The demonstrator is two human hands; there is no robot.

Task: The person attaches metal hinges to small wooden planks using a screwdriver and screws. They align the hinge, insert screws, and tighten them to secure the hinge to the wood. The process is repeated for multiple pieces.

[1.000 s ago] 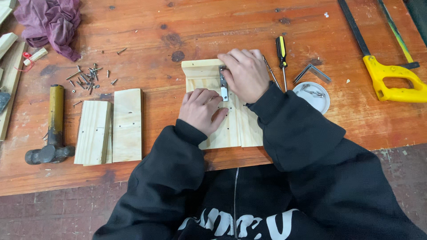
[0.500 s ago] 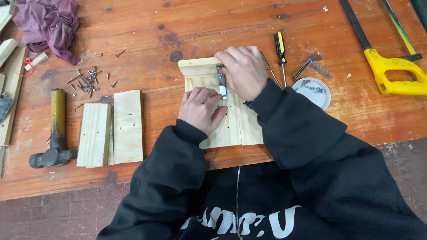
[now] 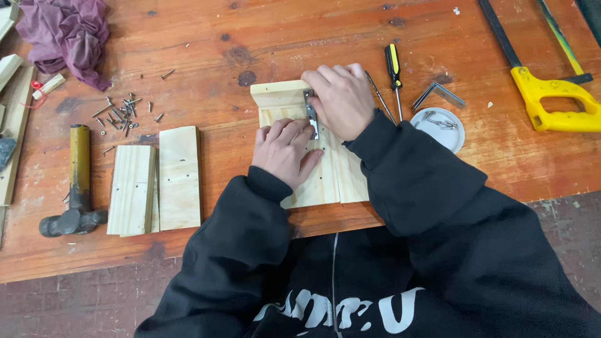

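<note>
A pale wooden assembly (image 3: 325, 178) of flat boards with an upright strip (image 3: 278, 94) at its far end lies on the workbench. A small metal corner bracket (image 3: 310, 112) sits where strip and boards meet. My right hand (image 3: 341, 100) covers the strip's right part and pinches the bracket. My left hand (image 3: 286, 150) lies flat on the boards just below the bracket, fingertips touching it.
Two loose wooden boards (image 3: 156, 181) and a hammer (image 3: 75, 188) lie to the left, with scattered screws (image 3: 122, 112) and a purple cloth (image 3: 66, 34) beyond. A screwdriver (image 3: 394, 72), another bracket (image 3: 438, 94), a white lid with screws (image 3: 441, 125) and a yellow-handled saw (image 3: 544, 94) are on the right.
Both hands stay on the bracket and boards. The view has shifted slightly; no object has visibly moved.
</note>
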